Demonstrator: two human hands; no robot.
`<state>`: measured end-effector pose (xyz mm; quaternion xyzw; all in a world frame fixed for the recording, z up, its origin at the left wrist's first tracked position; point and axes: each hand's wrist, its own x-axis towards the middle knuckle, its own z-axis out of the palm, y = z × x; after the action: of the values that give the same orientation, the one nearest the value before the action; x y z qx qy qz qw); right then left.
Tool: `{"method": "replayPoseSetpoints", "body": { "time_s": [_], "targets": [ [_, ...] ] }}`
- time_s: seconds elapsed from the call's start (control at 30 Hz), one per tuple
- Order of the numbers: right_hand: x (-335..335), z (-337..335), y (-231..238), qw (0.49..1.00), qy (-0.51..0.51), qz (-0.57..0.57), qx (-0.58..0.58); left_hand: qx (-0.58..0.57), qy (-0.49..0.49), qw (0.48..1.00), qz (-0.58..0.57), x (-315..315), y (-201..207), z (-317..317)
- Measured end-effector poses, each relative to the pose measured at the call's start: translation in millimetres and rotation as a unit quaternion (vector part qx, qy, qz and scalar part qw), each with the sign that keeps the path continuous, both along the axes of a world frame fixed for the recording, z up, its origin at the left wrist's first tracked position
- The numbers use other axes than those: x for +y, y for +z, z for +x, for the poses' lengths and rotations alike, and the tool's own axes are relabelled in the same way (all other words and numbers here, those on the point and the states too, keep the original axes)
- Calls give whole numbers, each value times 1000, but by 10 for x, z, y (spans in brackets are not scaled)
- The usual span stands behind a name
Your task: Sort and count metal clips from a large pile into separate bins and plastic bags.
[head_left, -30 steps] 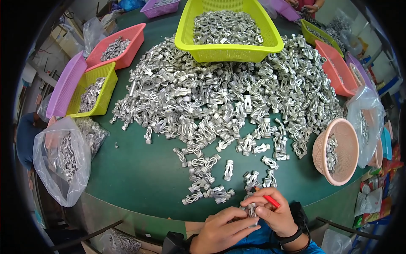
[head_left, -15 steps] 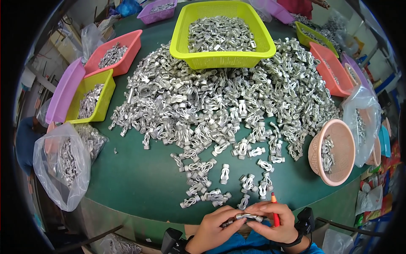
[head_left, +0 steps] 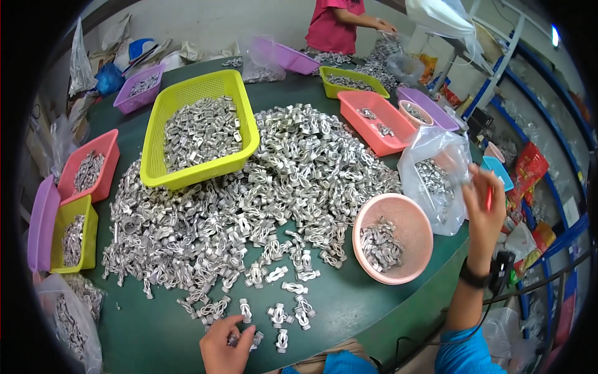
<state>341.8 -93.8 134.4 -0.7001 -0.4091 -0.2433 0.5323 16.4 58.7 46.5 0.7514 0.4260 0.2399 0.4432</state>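
Note:
My left hand [head_left: 225, 346] is at the table's near edge, its fingers curled round a small silver metal fitting [head_left: 233, 340], mostly hidden by them. Beside its fingertips lie loose fittings with ribbed ends and looped middles, one [head_left: 246, 310] just beyond the index finger. My right hand [head_left: 484, 202] is raised at the right, next to a clear plastic bag [head_left: 462, 209] part-filled with fittings. A red pencil [head_left: 489, 198] is held in its fingers. Whether that hand holds anything else is too blurred to tell.
A large heap of fittings [head_left: 311, 162] covers the green table [head_left: 336, 305]. On it sits a yellow-green basket [head_left: 250, 134]. A round pink basket [head_left: 420, 243] stands near the right edge. Coloured trays line both sides. Across the table a person in a pink shirt [head_left: 333, 28] handles fittings.
My view has swung right. My hands have parted: the right, with the red pencil, has gone out to the plastic bag, and the left has moved to the loose fittings.

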Motion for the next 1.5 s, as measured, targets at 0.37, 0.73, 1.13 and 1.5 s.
{"method": "replayPoseSetpoints", "body": {
  "time_s": [0.37, 0.73, 1.13, 1.5],
  "targets": [
    [-21, -1018, -740, 857, 379, -320, 141, 51, -114, 989, 83, -114, -92, 248],
    [144, -1406, -1234, 796, 467, -270, 273, 249, -110, 954, 127, -47, -199, 229],
    [199, -1439, -1155, 799, 433, -267, 321, 205, -192, 929, 239, -49, -297, 378],
    [429, -1697, -1126, 758, 453, -117, 455, -209, -147, 924, -285, -222, -51, 160]
  ]
}}
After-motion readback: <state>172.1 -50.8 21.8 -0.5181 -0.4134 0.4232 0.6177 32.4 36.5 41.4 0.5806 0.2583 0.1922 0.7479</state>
